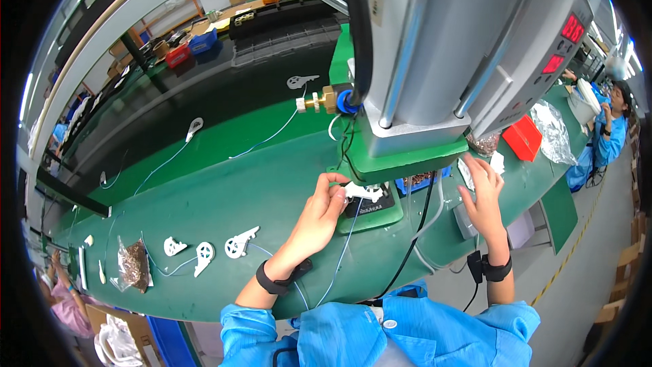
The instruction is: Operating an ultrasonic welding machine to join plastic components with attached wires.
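Note:
My left hand [318, 215] pinches a white plastic part [365, 193] by its left end. The part sits under the head of a green and grey bench press [414, 162], at the dark fixture on its base [384, 219]. A thin blue cord [345, 245] runs from the part down toward me. To the right of the press, my right hand [485, 194] is raised with its fingers apart, holding nothing. Near its fingertips lie crumpled white pieces [466, 174]. A blue bin [415, 182] of small brown parts shows behind the press base, partly hidden.
Several white wheel-shaped parts [205, 255] with cords lie on the green table, left of my arm, beside a bag [134, 264] of small metal parts. More corded parts [195, 128] rest on the conveyor behind. A red bin [522, 138] stands right; a co-worker [609, 132] sits beyond.

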Demonstrator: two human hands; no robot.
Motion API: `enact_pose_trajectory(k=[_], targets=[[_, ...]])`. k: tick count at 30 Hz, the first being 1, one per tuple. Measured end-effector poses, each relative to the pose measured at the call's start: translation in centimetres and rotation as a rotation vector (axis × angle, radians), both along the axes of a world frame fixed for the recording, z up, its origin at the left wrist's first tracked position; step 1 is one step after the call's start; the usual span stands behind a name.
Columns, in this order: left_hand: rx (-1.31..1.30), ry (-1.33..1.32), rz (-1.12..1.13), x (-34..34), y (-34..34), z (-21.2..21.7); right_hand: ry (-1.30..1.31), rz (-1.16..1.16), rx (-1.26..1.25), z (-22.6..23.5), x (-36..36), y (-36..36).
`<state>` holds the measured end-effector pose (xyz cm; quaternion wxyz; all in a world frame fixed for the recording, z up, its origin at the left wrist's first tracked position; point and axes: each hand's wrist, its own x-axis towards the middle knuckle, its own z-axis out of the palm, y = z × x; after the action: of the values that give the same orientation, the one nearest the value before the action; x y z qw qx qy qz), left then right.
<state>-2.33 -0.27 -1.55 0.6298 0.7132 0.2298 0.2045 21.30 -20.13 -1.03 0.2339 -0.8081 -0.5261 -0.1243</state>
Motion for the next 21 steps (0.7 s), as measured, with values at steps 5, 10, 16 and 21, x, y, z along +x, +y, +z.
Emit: enact_pose_trajectory(k=[5, 10, 16, 21], targets=[[-0.016, -0.054, 0.016, 0.2, -0.4, 0.1, -0.08, 0.148, -0.164, -1.0, 0.8, 3.3], [-0.17, -0.097, 0.018, 0.3, 0.6, -1.1, -0.003, 0.128, -0.568, -3.6, 2.1, 7.4], [-0.134, -0.339, 0.33, -0.4, 4.5, 0.6, 0.166, 0.318, -0.369, -10.2, 6.6, 8.9], [0.201, -0.153, 0.511, -3.8, 20.8, 0.5, 0.11, 0.295, -0.229, -8.5, 5.4, 11.5]])
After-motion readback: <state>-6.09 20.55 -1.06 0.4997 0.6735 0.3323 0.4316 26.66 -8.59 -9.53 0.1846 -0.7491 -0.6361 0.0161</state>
